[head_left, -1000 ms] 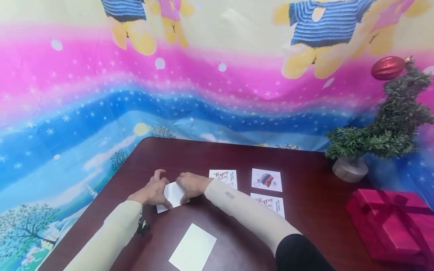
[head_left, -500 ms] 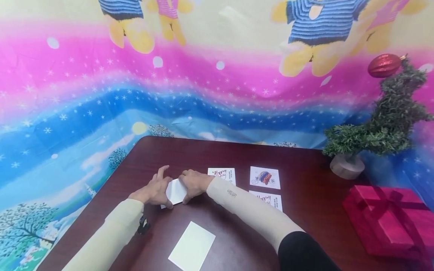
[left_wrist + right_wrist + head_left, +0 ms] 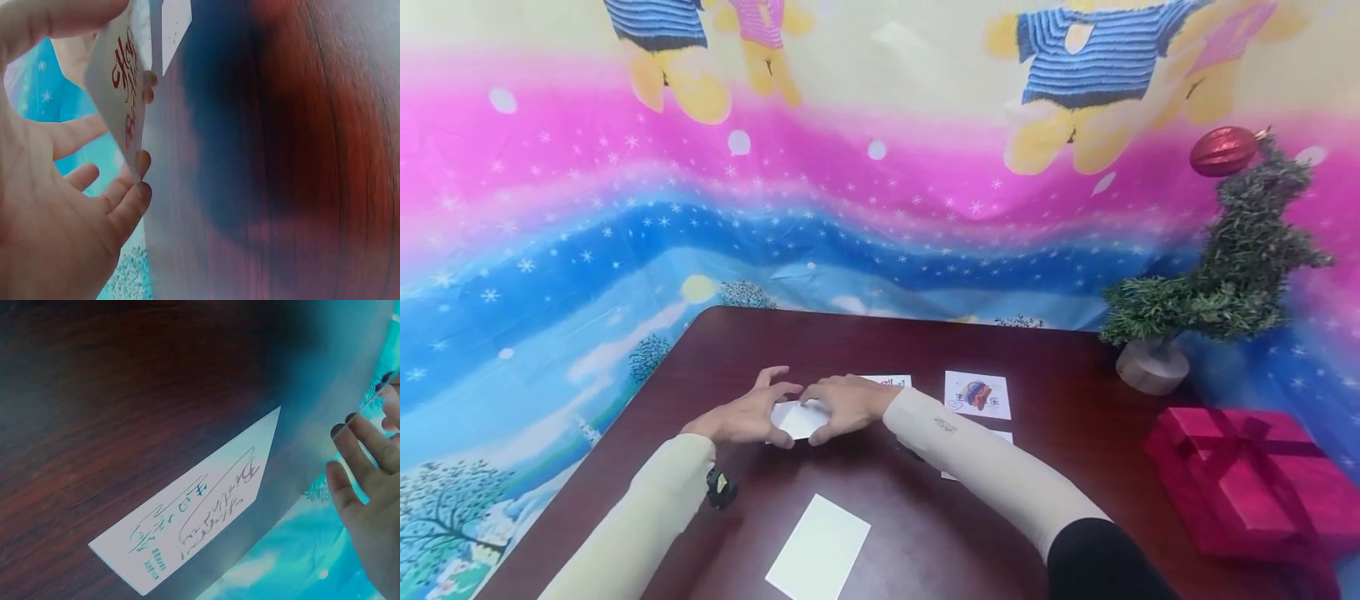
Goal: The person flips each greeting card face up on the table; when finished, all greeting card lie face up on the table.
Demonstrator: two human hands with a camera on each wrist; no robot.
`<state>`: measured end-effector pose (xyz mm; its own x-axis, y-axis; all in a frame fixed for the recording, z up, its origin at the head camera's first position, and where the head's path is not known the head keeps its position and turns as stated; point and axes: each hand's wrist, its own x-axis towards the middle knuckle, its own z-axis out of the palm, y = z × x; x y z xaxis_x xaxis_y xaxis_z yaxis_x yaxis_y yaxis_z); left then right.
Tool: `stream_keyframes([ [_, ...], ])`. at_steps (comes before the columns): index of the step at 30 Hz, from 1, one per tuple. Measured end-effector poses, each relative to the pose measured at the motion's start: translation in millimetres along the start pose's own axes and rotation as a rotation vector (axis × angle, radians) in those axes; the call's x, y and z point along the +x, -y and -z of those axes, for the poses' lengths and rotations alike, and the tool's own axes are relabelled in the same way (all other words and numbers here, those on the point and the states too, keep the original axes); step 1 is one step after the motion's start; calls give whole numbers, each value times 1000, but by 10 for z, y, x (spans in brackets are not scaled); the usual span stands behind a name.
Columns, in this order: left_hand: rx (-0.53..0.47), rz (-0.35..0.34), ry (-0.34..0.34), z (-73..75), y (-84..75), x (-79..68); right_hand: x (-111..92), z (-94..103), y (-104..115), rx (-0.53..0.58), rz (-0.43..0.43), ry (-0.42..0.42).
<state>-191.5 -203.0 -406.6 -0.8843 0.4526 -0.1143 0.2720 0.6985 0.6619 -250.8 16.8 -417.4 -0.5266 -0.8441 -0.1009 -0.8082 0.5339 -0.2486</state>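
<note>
My left hand (image 3: 745,415) and right hand (image 3: 846,404) hold a white card (image 3: 800,419) between them, over the left part of the table. Each hand has a thumb at the near edge and fingers at the far side. Red script shows on the card's face (image 3: 119,81) in the left wrist view, where the left hand (image 3: 62,187) grips its edges, thumb at one side and fingertips at the other. In the right wrist view the right hand's fingers (image 3: 369,447) are at the edge of the card, seen almost edge-on.
A blank white card (image 3: 820,546) lies nearer on the table. Right of the hands lie a card with a hot dog picture (image 3: 977,394) and printed cards partly behind the right arm. A small artificial tree (image 3: 1210,275) and a red gift box (image 3: 1255,483) stand at the right.
Both hands have shifted slightly right with the card, which is tilted and looks shallower now. The right forearm covers more of the printed cards. The view itself has moved a little.
</note>
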Motion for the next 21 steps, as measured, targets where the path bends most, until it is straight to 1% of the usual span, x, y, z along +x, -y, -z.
stream_keyframes([
  [2, -13, -55, -46, -42, 4, 12, -33, 21, -40, 47, -16, -3],
  [4, -2, -146, -138, -93, 25, 31, -75, 53, -105, 118, -33, -9],
  [5, 29, -203, -198, -119, 35, 42, -97, 74, -139, 160, -37, -14],
  [6, 72, -265, -264, -139, 42, 54, -121, 91, -178, 206, -45, -19],
  [8, 193, -386, -394, -167, 70, 93, -168, 121, -250, 300, -68, -21],
  [9, 258, -433, -444, -174, 79, 113, -187, 134, -278, 338, -76, -26],
  [11, 382, -505, -510, -180, 98, 149, -214, 154, -312, 421, -87, -40],
  [12, 432, -533, -531, -180, 113, 164, -223, 159, -324, 454, -95, -42],
  [14, 507, -561, -556, -184, 143, 178, -232, 168, -328, 512, -98, -43],
  [19, 639, -580, -593, -214, 216, 225, -240, 172, -322, 610, -89, -28],
  [21, 686, -594, -623, -237, 233, 256, -239, 167, -320, 660, -77, -22],
])
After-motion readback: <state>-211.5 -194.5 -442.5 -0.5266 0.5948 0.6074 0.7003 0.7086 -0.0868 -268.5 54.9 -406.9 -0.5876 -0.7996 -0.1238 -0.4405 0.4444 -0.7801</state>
